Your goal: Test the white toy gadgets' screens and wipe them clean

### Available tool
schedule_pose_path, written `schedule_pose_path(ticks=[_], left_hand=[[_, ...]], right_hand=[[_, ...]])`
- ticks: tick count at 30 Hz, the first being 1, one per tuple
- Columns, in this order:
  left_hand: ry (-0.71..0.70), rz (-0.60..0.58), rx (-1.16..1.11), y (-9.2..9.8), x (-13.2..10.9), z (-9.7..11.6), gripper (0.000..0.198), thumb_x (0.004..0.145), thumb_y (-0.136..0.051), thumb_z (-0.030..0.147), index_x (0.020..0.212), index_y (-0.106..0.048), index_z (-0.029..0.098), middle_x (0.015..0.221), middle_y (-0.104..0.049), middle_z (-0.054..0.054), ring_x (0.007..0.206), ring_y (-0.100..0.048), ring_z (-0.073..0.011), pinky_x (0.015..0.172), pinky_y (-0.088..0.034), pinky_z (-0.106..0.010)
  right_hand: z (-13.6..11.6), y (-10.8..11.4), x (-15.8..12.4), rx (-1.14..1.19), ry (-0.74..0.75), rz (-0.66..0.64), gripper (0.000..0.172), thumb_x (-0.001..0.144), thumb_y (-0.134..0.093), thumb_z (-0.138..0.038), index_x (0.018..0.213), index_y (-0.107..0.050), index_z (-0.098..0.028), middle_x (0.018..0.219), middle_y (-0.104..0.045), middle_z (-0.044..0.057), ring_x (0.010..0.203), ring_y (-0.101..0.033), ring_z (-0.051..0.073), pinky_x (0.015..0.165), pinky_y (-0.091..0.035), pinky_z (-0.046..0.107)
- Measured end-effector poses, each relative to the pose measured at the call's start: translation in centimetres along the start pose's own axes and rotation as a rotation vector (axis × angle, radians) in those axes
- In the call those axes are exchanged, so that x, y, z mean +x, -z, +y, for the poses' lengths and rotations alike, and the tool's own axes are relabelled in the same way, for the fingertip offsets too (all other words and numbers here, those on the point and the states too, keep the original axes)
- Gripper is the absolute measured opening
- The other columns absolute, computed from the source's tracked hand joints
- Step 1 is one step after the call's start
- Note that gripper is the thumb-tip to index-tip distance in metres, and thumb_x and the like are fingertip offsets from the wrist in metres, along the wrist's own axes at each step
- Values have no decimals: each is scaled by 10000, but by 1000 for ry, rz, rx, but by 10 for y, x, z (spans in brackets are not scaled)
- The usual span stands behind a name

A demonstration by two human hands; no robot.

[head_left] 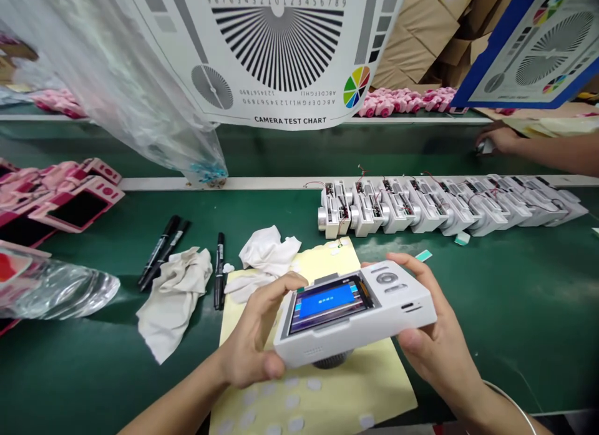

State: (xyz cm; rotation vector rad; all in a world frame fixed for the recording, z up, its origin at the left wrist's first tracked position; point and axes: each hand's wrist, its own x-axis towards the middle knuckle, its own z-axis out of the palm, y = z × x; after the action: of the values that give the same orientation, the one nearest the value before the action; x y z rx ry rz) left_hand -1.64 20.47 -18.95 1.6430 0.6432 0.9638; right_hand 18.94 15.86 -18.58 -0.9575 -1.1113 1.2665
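Note:
A white toy-style digital camera [360,326] is held above a yellow sheet [388,385], its back turned up towards me. Its screen [327,301] is lit, with a blue box in the middle. My left hand [255,335] grips the screen end, thumb at the lower edge and fingers behind the far side. Round the button end my right hand [435,335] is closed, thumb below and fingers along the top. Part of the dark lens ring shows under the body. Several small pale stickers lie on the yellow sheet.
A row of opened white camera bodies [402,204] with loose wires stands at the back right. Pink cameras [79,204], a water bottle [60,288], black markers [159,251] and crumpled cloths [175,298] lie left. A camera test chart [281,104] hangs ahead; another person's hand [500,138] is far right.

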Motion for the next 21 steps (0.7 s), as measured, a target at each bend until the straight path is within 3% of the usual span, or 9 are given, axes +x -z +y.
schedule_pose_path(ticks=[7, 13, 17, 19, 21], left_hand=[[62, 4, -11, 0, -1, 4, 633, 629, -534, 731, 949, -567, 186, 815, -556, -74, 716, -550, -223, 637, -460, -350], [330, -229, -187, -3, -7, -7, 691, 607, -636, 639, 1080, -353, 223, 912, -568, -66, 726, -562, -195, 608, -444, -286], [301, -283, -188, -7, -3, -19, 664, 619, -679, 509, 1140, -405, 203, 1037, -556, -102, 921, -560, -252, 792, -440, -375], [284, -285, -310, -3, 1, -22, 654, 593, -684, 520, 1109, -472, 179, 983, -572, -105, 854, -583, -255, 743, -456, -377], [244, -202, -445, 6, 5, -20, 634, 572, -694, 512, 1073, -504, 173, 916, -582, -90, 739, -603, -235, 672, -467, -363]], right_hand=[[6, 6, -3, -56, -28, 2, 648, 674, -634, -583, 1206, -369, -324, 1091, -597, 112, 782, -651, 242, 616, -566, 358], [6, 5, 3, -40, -38, -57, 611, 699, -670, -486, 1222, -402, -321, 1124, -582, 95, 898, -628, 234, 721, -548, 336], [13, 4, 11, -55, -14, -129, 598, 755, -614, -478, 1274, -349, -340, 1192, -548, 85, 957, -604, 222, 782, -529, 351], [18, 4, 18, -66, 49, -148, 551, 780, -584, -471, 1256, -340, -341, 1211, -531, 91, 906, -613, 213, 738, -539, 362], [21, 2, 28, -85, 136, -97, 402, 813, -557, -419, 1167, -391, -329, 1188, -540, 82, 846, -618, 188, 694, -544, 356]])
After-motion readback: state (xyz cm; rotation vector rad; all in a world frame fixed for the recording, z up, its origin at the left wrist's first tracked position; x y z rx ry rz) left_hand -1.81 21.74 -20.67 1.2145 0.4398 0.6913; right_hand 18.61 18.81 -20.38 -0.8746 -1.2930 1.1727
